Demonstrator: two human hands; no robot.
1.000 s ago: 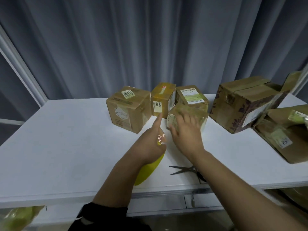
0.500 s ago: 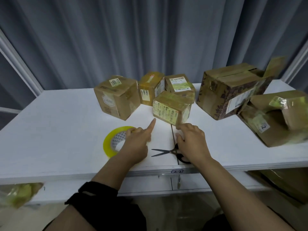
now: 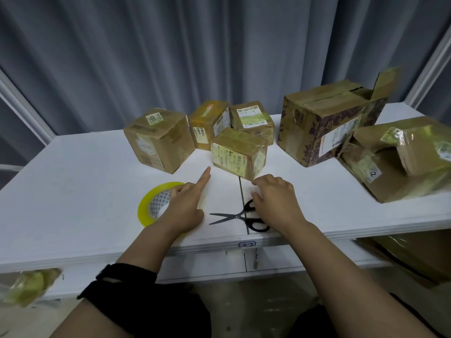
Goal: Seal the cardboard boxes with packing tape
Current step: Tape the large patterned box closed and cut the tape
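A: The left hand [image 3: 181, 211] lies curled on the tape roll [image 3: 144, 213], forefinger straight. The right hand [image 3: 275, 201] hovers bent over the scissors [image 3: 234, 217]; gripping or not, I can't tell.

B: Take the black loops squarely and cut the glossy yellow tape clean. The small box [image 3: 238, 152], film-wrapped cardboard, sits just beyond on the smooth white surface [image 3: 73, 191].

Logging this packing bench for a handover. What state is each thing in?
left grip, fingers curled on tape roll, index finger straight
tape roll, lying flat
right grip, curled over scissors handle, hold unclear
scissors, lying flat, blades slightly apart
front box, closed, taped over
left box, closed
yellow box, closed
labelled box, closed
patterned box, top flaps down, end flap up
right box, open at one side
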